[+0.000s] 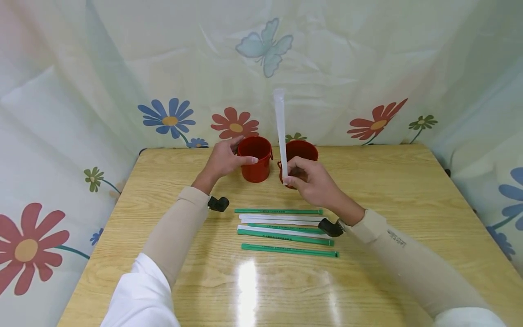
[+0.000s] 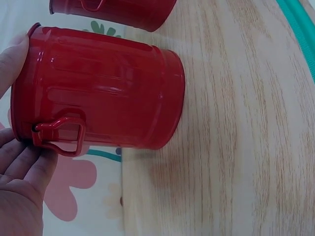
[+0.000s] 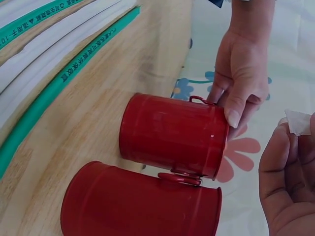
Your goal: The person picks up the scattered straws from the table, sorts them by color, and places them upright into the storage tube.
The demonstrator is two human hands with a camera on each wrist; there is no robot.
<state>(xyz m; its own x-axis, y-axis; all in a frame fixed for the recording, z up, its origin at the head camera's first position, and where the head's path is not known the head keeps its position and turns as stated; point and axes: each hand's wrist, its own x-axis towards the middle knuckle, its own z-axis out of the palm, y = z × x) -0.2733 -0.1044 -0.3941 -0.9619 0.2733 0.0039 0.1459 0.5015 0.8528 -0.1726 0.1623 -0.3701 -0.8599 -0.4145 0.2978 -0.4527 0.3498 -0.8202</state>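
My left hand [image 1: 224,160] holds a small red metal bucket [image 1: 256,170] by its rim, thumb on the near side and fingers at the far side. In the left wrist view the bucket's looped side handle [image 2: 61,135] lies close to those fingertips. Between thumb and fingers, my right hand [image 1: 316,184] pinches the lower end of a long straw in a white paper wrapper [image 1: 280,127], which stands nearly upright. Behind that hand is a second red bucket [image 1: 304,150], partly hidden by it. The right wrist view shows only the wrapper's end [image 3: 298,123] at the right fingertips [image 3: 281,129].
Several wrapped straws lie in a loose row on the wooden table [image 1: 196,277], among them a green one [image 1: 290,250] in front and white ones [image 1: 282,218] farther back. A flowered curtain [image 1: 327,68] hangs behind the table's far edge, close to the buckets.
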